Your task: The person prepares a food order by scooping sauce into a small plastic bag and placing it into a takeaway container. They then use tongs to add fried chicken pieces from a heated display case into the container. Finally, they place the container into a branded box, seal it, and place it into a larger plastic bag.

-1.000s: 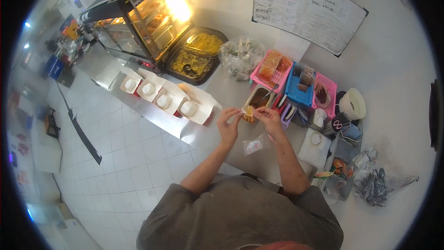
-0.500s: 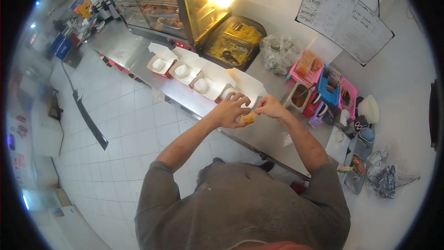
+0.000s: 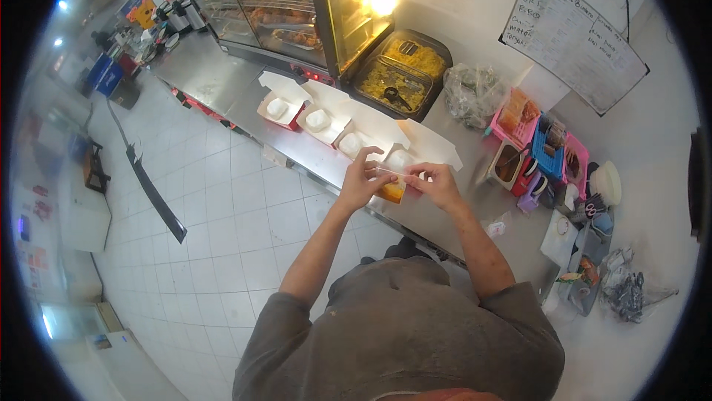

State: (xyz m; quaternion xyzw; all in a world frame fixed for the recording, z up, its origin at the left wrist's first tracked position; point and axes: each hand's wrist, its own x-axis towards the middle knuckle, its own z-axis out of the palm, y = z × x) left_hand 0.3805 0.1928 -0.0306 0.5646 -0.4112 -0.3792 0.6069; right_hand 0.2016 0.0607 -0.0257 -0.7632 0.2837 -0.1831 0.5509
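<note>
My left hand (image 3: pixel 365 178) and my right hand (image 3: pixel 435 183) meet over the steel counter (image 3: pixel 437 212), both pinching the top of a small clear plastic bag (image 3: pixel 392 188) with orange-yellow sauce in it. The bag hangs between my fingers, just in front of the nearest of several open white food boxes (image 3: pixel 348 141), each holding a mound of white rice. My forearms reach up from the lower edge of the head view.
A lit glass warmer (image 3: pixel 289 8) with fried food stands at the back. Beside it sits a black tray of yellow food (image 3: pixel 400 74). To the right are a bag of greens (image 3: pixel 471 93), pink and blue baskets (image 3: pixel 545 141), sauce tubs and a whiteboard (image 3: pixel 575 37). White tiled floor lies to the left.
My hands moved left along the counter with the sauce bag, from the baskets to the row of rice boxes. The view shifted with them.
</note>
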